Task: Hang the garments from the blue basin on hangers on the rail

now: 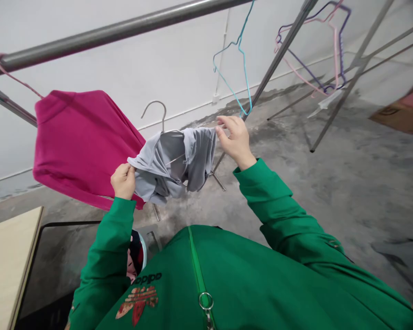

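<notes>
A grey garment (174,162) on a silver wire hanger (160,114) is held at frame centre: the left hand (123,181) is clenched on its edge at 8 o'clock of the cloth, the right hand (234,137) is pinched on its upper corner at 2 o'clock. A magenta top (79,142) is hung from the steel rail (106,34) at 9 o'clock of the garment (touching it, apparently). A teal hanger (242,68) is seen at 12 o'clock of the right hand, pink and purple hangers (326,50) at 2 o'clock

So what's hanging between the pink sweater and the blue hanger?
In the head view, a grey garment on a metal hanger, stretched between the left hand and right hand, sits between the pink sweater and blue hanger.
</notes>
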The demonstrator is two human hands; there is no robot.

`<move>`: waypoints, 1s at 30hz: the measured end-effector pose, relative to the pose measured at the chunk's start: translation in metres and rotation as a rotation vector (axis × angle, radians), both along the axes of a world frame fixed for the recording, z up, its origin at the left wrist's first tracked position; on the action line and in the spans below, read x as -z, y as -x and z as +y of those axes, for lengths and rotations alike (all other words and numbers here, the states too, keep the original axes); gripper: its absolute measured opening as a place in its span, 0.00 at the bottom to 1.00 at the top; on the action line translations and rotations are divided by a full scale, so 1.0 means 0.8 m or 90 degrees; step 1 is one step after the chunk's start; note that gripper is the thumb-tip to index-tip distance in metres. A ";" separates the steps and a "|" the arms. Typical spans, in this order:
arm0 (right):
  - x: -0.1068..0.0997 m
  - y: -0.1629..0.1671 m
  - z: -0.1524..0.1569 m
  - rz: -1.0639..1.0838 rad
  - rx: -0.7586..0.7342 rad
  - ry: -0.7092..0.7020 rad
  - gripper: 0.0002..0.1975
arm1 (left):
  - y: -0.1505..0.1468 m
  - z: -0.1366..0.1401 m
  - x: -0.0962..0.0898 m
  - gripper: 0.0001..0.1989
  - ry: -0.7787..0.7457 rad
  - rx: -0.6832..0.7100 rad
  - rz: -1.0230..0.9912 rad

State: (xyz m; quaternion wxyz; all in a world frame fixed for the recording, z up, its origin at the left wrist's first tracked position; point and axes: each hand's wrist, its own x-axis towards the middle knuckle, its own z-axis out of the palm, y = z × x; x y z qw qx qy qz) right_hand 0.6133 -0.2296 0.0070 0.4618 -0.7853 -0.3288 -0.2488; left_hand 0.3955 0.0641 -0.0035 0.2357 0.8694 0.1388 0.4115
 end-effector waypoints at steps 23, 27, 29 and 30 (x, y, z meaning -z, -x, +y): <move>0.005 0.050 0.016 0.005 0.037 0.050 0.13 | 0.035 -0.004 0.008 0.11 0.003 -0.032 0.000; 0.011 0.065 0.055 0.071 0.041 0.139 0.14 | 0.030 -0.023 0.014 0.11 -0.054 -0.035 0.016; 0.016 0.051 0.063 0.155 0.004 0.120 0.08 | 0.031 -0.028 0.019 0.11 -0.102 -0.057 0.043; 0.016 0.040 0.064 0.211 -0.037 0.092 0.06 | 0.031 -0.029 0.021 0.12 -0.130 -0.071 0.057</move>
